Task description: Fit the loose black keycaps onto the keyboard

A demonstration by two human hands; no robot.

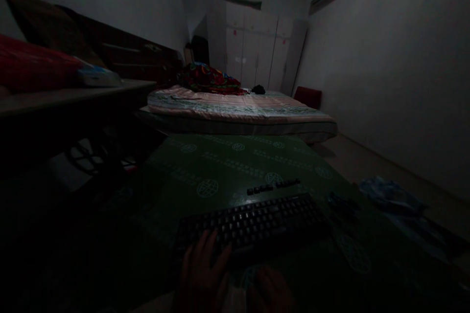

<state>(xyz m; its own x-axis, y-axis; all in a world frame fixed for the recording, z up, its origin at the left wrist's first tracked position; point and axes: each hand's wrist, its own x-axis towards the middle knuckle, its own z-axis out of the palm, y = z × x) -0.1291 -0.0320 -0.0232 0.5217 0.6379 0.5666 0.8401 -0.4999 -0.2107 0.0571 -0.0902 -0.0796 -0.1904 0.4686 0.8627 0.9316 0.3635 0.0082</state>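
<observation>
A black computer keyboard (253,225) lies slightly slanted on the green table (227,166). Over its lower left part is my left hand (203,269), palm down with fingers spread on or just above the keys. My right hand (270,288) is below the keyboard's front edge, fingers curled in; dim light hides whatever is in them. Between my hands shows a pale, whitish thing (235,298), too dark to identify. Several loose black keycaps (273,186) form a broken row behind the keyboard.
A dark bundle, perhaps a cable (343,205), lies right of the keyboard. Bluish cloth (392,195) is at the table's right side. Behind the table stands a bed (249,107) with a red patterned blanket (209,78). A shelf-like surface (135,84) juts in from the left.
</observation>
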